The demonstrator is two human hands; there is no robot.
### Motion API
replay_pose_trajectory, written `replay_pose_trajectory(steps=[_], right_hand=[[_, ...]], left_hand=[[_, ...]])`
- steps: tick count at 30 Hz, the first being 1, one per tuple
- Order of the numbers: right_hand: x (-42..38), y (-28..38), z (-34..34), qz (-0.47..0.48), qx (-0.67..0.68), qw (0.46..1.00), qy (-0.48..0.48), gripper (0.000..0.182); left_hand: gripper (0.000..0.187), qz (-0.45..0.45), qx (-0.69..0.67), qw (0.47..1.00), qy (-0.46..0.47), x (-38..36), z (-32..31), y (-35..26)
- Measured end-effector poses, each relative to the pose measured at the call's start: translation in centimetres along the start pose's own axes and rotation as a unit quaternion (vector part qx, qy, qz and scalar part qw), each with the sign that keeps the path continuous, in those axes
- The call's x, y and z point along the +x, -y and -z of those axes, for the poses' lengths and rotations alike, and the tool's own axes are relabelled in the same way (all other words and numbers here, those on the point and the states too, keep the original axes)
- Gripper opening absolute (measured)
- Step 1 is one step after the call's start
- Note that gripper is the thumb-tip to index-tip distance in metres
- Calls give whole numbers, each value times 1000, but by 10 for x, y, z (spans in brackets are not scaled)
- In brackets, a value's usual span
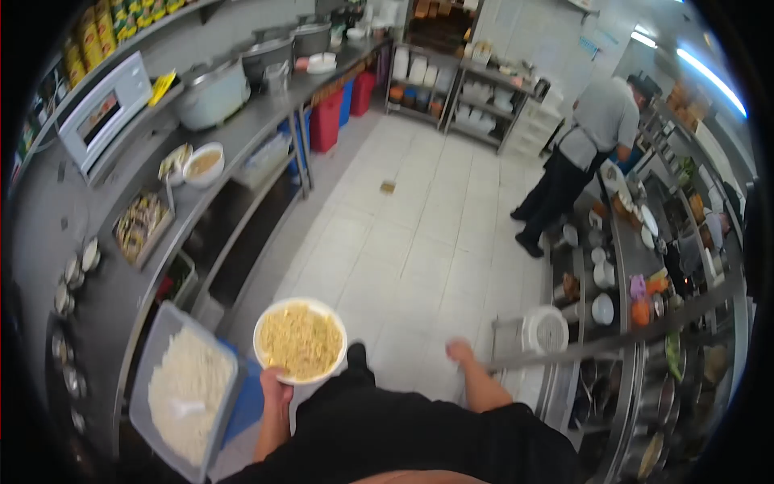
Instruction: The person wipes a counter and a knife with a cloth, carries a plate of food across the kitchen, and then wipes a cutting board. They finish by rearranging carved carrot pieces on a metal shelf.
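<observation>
My left hand (276, 389) grips the near rim of a round white bowl (342, 355), closed on it with the thumb at the edge. Yellow, crumbly food that looks like fried rice (300, 342) fills the bowl. Just left of that hand stands a clear plastic tub (147, 389) of white rice (189, 379), with a pale scoop-like object (188, 408) lying on the rice. My right hand (459, 350) hangs out over the floor, its fingers curled in, with nothing visible in it. A white round-topped stool (551, 332) is nearest to it.
Along the left runs a steel counter (181, 218) with a tray of food (143, 226), a white bowl (203, 164), a microwave (105, 113) and large pots (268, 56). A co-worker (592, 145) stands at the right-hand counter. Pale floor tiles (403, 218) lie between the counters.
</observation>
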State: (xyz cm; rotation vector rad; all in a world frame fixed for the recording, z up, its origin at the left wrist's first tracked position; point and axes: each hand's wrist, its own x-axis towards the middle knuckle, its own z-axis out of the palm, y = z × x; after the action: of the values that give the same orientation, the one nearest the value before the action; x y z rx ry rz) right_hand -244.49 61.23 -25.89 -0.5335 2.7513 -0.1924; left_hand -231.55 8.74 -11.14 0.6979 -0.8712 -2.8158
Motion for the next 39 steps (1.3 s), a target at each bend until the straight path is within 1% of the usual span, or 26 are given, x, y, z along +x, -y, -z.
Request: replay_pose_trajectory(steps=[1,2,3,4,5,6,7,9,13,16,18,19,20,22,24,25,26,27,28,31,33,34,36,37,38,39], right_hand=[[-22,3,-18,-179,158,964,118,23],[-45,6,-37,-342,311,855,233,28],[-69,-8,-60,-3,124,954,273,39],[-81,-27,-141,-162,312,836,421,47],[-103,-14,-80,-162,321,832,422,47],[-126,5,-22,-96,542,818,167,41],[-118,9,-30,-102,555,809,166,41],[-92,11,-48,-359,484,767,220,35],[-30,-2,-11,-333,562,742,148,32],[48,-19,49,-317,602,725,104,32],[118,-60,72,-397,559,722,93,31],[158,-91,90,-389,551,732,98,31],[196,-112,100,-461,562,678,111,28],[282,-152,101,-594,575,548,129,23],[372,-201,109,-506,532,671,108,20],[426,-235,110,-423,500,740,154,20],[467,-225,163,-413,532,736,77,18],[515,-220,205,-403,535,740,58,18],[556,-210,250,-358,534,765,26,19],[678,-209,310,-312,546,777,-3,20],[739,-200,329,-269,582,767,-15,21],[759,-204,314,-273,588,762,-10,21],[809,-232,268,-178,456,871,47,21],[816,-216,289,-233,488,837,84,22],[802,-199,305,-294,514,796,128,24],[799,-201,313,-307,503,793,155,26]], left_hand=[[77,-21,-4,1000,15,17,-28,-9],[77,-38,-8,999,22,35,-48,-13],[73,-32,20,999,-3,62,-49,-15],[73,-24,28,999,-8,86,-56,-16],[70,-6,20,1000,11,119,-71,-20],[67,15,15,999,29,151,-86,-25],[66,29,37,998,32,181,-103,-26],[67,57,55,995,60,235,-151,-21],[69,100,19,989,111,335,-248,16],[72,128,14,985,111,401,-286,48],[72,132,14,986,96,433,-318,51],[72,151,19,984,90,452,-334,48],[72,171,30,982,78,467,-341,41],[72,140,29,988,63,504,-345,33],[72,120,19,991,51,537,-361,23],[72,96,23,995,30,549,-375,13],[73,71,24,997,10,563,-385,6],[73,68,9,998,3,583,-387,1],[73,49,-11,999,15,607,-388,-7],[73,4,-49,998,35,678,-419,-17],[72,-11,-55,997,55,736,-427,-30],[72,-7,-47,998,50,765,-427,-31],[72,-10,-49,998,37,827,-448,-38],[71,-12,-68,995,71,854,-473,-44],[69,6,-69,995,71,883,-490,-45],[68,24,-68,995,69,914,-509,-49]])
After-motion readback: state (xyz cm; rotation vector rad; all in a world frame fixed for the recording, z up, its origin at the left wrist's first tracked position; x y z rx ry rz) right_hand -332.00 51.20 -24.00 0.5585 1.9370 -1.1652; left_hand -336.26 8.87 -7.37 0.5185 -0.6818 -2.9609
